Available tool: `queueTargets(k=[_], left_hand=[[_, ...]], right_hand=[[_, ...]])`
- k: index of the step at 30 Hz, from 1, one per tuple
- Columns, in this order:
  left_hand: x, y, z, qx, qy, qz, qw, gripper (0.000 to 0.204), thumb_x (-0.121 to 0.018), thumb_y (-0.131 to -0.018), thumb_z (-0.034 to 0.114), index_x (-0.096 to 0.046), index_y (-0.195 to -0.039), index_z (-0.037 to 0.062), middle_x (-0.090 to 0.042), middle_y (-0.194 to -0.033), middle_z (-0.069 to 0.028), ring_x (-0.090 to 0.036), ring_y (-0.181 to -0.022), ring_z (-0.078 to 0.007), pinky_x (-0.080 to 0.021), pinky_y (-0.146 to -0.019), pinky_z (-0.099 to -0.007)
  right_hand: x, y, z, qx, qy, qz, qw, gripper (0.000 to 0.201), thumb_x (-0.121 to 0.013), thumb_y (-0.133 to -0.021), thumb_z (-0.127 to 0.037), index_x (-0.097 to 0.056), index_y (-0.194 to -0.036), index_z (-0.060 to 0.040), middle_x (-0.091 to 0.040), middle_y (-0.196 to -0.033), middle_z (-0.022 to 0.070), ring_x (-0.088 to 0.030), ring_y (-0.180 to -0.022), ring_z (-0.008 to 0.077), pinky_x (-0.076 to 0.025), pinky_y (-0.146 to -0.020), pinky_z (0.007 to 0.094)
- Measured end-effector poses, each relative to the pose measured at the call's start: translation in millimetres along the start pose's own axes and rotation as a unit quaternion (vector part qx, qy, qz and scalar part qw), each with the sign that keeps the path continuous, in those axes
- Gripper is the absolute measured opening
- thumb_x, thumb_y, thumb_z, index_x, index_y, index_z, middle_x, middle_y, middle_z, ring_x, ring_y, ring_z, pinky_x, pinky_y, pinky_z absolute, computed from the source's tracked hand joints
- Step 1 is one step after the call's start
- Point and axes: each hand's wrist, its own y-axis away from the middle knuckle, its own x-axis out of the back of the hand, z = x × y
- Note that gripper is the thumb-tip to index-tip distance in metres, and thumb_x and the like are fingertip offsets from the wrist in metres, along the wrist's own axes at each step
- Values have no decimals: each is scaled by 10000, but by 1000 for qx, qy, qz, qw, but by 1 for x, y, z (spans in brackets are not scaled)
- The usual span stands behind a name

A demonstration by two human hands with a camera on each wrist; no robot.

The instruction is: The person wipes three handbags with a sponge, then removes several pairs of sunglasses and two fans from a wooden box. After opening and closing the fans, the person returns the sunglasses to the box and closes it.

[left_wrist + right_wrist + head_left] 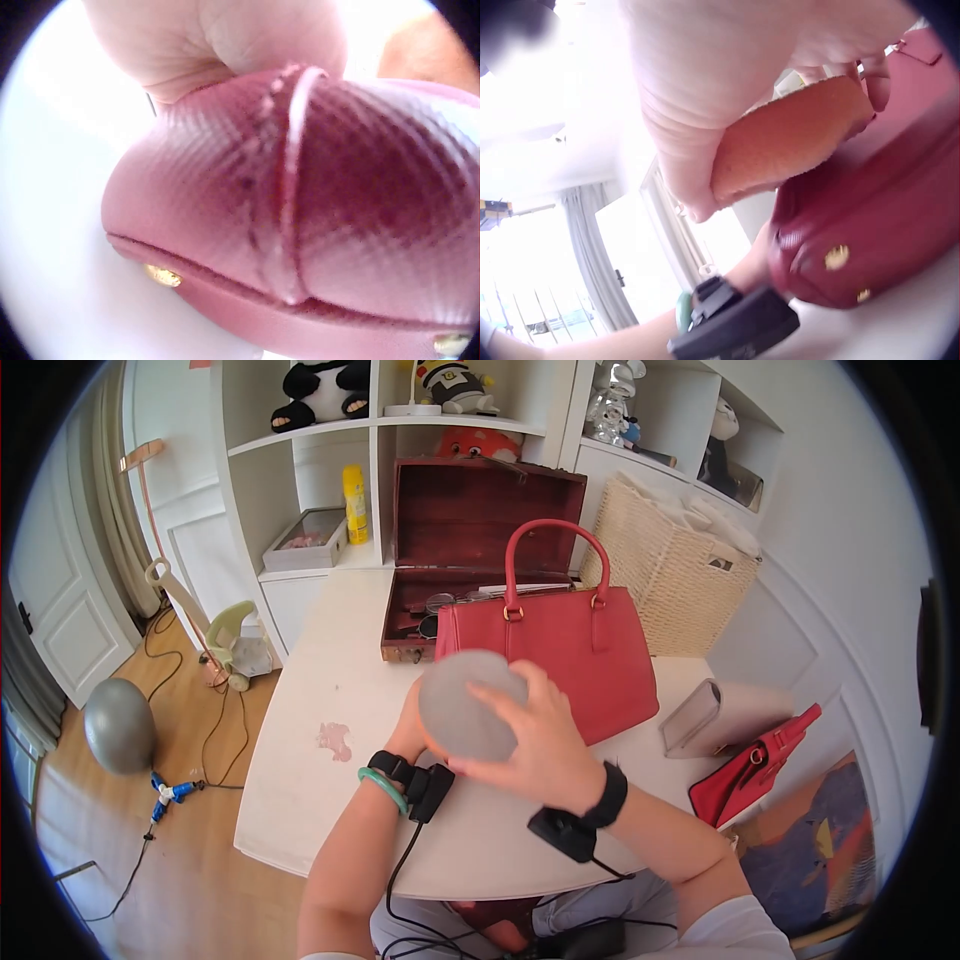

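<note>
My right hand [545, 735] grips a round sponge [468, 705] with a grey face; its orange foam side [791, 139] shows in the right wrist view. Thumb and fingers spread around its rim, one finger lying over the grey face. Close beneath the sponge stands a red handbag [560, 650], upright on the table, with its top handle raised. At the bag's near left end is my left hand [405, 725], its fingers hidden behind the sponge in the head view. From the left wrist, the palm [255, 37] overlaps the top of the bag's creased side panel [202, 180], above gold studs [163, 276].
Behind the bag an open dark red wooden chest [490, 510] holds glasses. A woven basket [670, 570] stands at the back right. A pale clutch [725, 715] and a smaller red bag [750, 770] lie on the right. Cables [400, 880] hang from both wrists.
</note>
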Motion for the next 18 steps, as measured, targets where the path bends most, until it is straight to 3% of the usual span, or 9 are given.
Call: queueTargets(k=[1,2,5,8,10,11,13,16,18], left_hand=[[3,-3,-11,56,97,-3,994,356,-464,-970,197,-494,-1227,-47,-608,-1131,-125,-559,-1004,-157,-441,-893,-290],[-1,-2,3,58,99,-1,993,356,-464,-970,197,-494,-1227,-47,-608,-1131,-125,-559,-1004,-157,-441,-893,-290],[-10,3,27,-13,-50,21,998,395,-401,-1006,264,-497,-1226,-50,-620,-1073,-104,-553,-967,-117,-455,-840,-267],[-11,4,27,30,-32,27,999,391,-402,-1006,262,-505,-1214,-52,-627,-1051,-97,-558,-951,-112,-452,-842,-263],[-11,3,28,32,-36,34,998,388,-401,-1006,261,-513,-1204,-54,-634,-1030,-92,-563,-928,-107,-453,-839,-259],[-10,2,25,21,-32,38,999,384,-406,-1004,261,-519,-1196,-52,-634,-1020,-85,-563,-920,-103,-455,-830,-256],[-10,3,23,12,-28,42,999,381,-411,-1003,262,-525,-1189,-50,-634,-1010,-79,-562,-913,-100,-457,-822,-253],[-9,2,23,39,-29,41,998,380,-422,-1000,269,-529,-1186,-45,-630,-1016,-74,-554,-914,-95,-453,-823,-248],[-9,2,18,35,-12,42,998,382,-427,-999,276,-534,-1183,-41,-626,-1022,-68,-548,-914,-92,-450,-825,-244]], right_hand=[[2,13,-5,20,1,-41,999,699,-783,-630,-409,-553,-1226,-125,-376,-1246,233,-438,-1067,389,-365,-852,449],[5,22,-8,40,1,-82,996,695,-788,-621,-406,-562,-1219,-134,-382,-1241,229,-440,-1072,385,-359,-844,439],[23,38,4,27,36,-93,995,705,-799,-599,-405,-572,-1216,-150,-385,-1244,223,-449,-1073,368,-349,-835,426],[48,44,33,-16,98,-89,991,679,-799,-597,-414,-601,-1186,-140,-418,-1221,229,-459,-1079,370,-370,-843,438],[54,51,70,-92,164,-19,982,643,-795,-601,-423,-629,-1144,-119,-464,-1174,245,-487,-1061,389,-399,-859,452],[58,55,86,-91,165,-19,982,643,-795,-601,-423,-629,-1144,-119,-464,-1174,245,-487,-1061,389,-399,-859,452],[65,60,104,-193,182,48,963,629,-793,-605,-432,-642,-1117,-100,-493,-1138,257,-513,-1035,402,-425,-863,465],[57,65,93,-154,180,67,969,631,-790,-614,-435,-636,-1120,-90,-492,-1137,270,-521,-1018,406,-431,-853,472],[48,62,63,-102,115,12,988,629,-783,-630,-437,-624,-1149,-118,-464,-1172,267,-506,-1041,407,-426,-865,474]])
